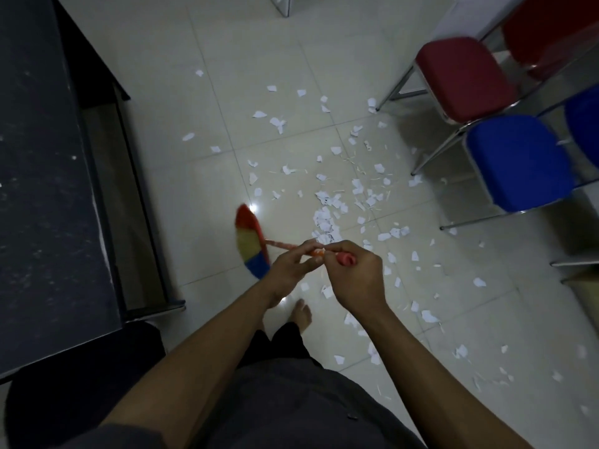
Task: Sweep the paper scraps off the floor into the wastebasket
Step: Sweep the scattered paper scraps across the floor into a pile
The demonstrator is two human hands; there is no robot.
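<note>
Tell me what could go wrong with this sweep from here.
1. Paper scraps lie by the legs of the red chair and blue chair; a wide stroke of the broom may push them under the seats.
2. Scraps lie around the bare foot; a step may scatter or drag them.
3. No wastebasket is in view, so the pile may have far to go.

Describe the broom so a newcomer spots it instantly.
Start at the dark desk on the left. Just right of it, over the pale tiles, is the broom, handle in the left hand and right hand. Only its fan head is striped red, yellow and blue among white paper scraps.
</note>
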